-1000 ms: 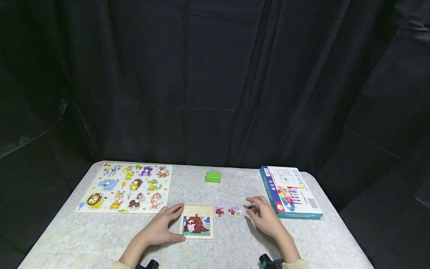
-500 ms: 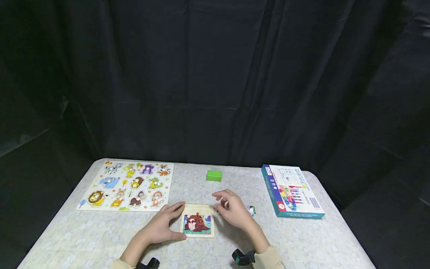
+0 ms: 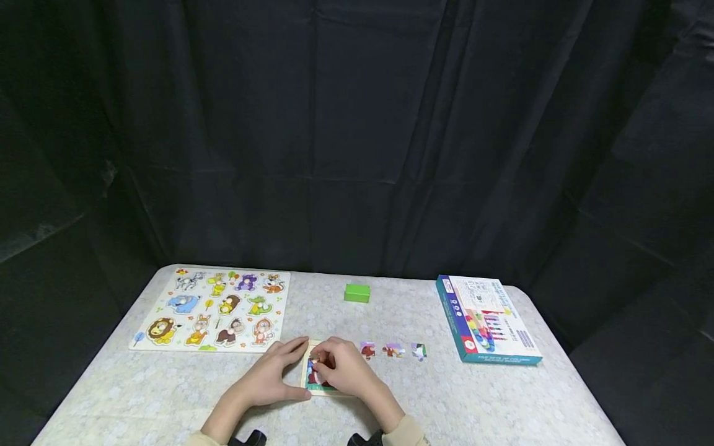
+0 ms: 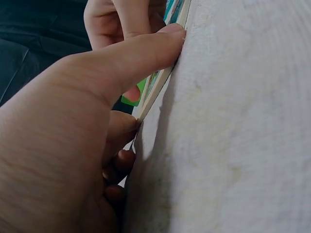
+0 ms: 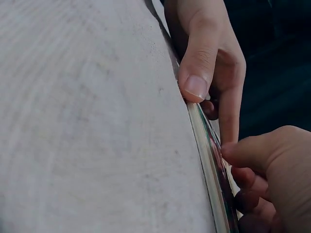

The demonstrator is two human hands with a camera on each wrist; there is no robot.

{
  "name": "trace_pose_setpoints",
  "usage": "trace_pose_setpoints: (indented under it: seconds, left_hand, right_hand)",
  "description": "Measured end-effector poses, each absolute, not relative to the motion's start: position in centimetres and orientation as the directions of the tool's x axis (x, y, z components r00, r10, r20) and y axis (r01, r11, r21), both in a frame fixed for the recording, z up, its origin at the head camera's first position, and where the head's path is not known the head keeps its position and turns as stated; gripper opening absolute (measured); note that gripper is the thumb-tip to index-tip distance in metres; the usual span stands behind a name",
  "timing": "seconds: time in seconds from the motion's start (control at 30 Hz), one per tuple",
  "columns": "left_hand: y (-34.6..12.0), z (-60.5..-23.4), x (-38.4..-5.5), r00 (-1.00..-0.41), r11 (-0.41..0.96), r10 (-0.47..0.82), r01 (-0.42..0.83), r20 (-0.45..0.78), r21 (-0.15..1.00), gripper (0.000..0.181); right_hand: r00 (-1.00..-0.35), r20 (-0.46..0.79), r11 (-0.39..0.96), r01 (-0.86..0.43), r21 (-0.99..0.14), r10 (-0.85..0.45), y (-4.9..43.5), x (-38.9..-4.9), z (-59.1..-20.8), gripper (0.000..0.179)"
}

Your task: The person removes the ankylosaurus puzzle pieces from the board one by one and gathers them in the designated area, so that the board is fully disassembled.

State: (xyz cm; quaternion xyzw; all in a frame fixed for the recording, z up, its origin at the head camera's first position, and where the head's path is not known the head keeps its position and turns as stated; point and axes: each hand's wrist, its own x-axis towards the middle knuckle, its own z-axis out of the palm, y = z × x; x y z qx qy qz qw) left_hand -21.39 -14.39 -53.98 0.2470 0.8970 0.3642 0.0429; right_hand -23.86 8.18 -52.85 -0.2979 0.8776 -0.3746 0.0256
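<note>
My left hand (image 3: 268, 375) grips a small wooden puzzle tray (image 3: 304, 375) by its left side, thumb at the near corner and index finger at the far one. Part of a brown animal picture shows inside the tray. Over the tray's upper part, my right hand (image 3: 347, 367) pinches what appears to be a small puzzle piece, mostly hidden by the fingers. In the right wrist view its thumb and fingertips (image 5: 232, 151) come down at the tray's picture. Three loose puzzle pieces lie in a row right of the tray: a brown one (image 3: 367, 350), a purple-and-brown one (image 3: 393, 350) and a white-and-green one (image 3: 419, 351).
A large white animal puzzle board (image 3: 214, 310) lies at the back left. Behind the tray stands a green block (image 3: 357, 293). At the back right is a flat box (image 3: 491, 319) with colourful printing. The patterned cloth (image 3: 474, 402) covers the table; a black curtain hangs behind.
From beside the loose pieces at the right, my right hand has moved left, past them, onto the upper part of the tray. The left hand has stayed at the tray's left side.
</note>
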Motion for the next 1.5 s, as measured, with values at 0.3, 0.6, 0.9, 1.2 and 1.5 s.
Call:
trace_pose_setpoints:
  seconds: [0.3,0.6,0.9,1.2,1.5]
  left_hand:
    - [-14.5,-53.7,-21.2,-0.876,0.629,0.472,0.413,0.098,0.659,0.103]
    - [-14.4,-53.8,-21.2,-0.877,0.621,0.471,0.406,0.095,0.670,0.103]
    - [-14.3,-53.8,-21.3,-0.879,0.637,0.466,0.413,0.102,0.651,0.102]
    - [-14.3,-54.0,-21.4,-0.878,0.621,0.471,0.400,0.087,0.673,0.103]
    - [-14.3,-53.9,-21.2,-0.879,0.638,0.466,0.413,0.101,0.650,0.103]
  right_hand:
    - [-0.819,0.171,0.534,-0.500,-0.682,-0.548,8.5,-23.0,-53.5,0.018]
    - [-0.833,0.157,0.548,-0.478,-0.686,-0.530,8.5,-22.8,-53.8,0.021]
    - [-0.849,0.135,0.556,-0.446,-0.701,-0.510,8.3,-22.8,-53.5,0.021]
    - [-0.856,0.124,0.554,-0.427,-0.715,-0.501,8.2,-22.7,-53.6,0.020]
    - [-0.858,0.133,0.555,-0.432,-0.711,-0.497,8.2,-22.7,-53.7,0.017]
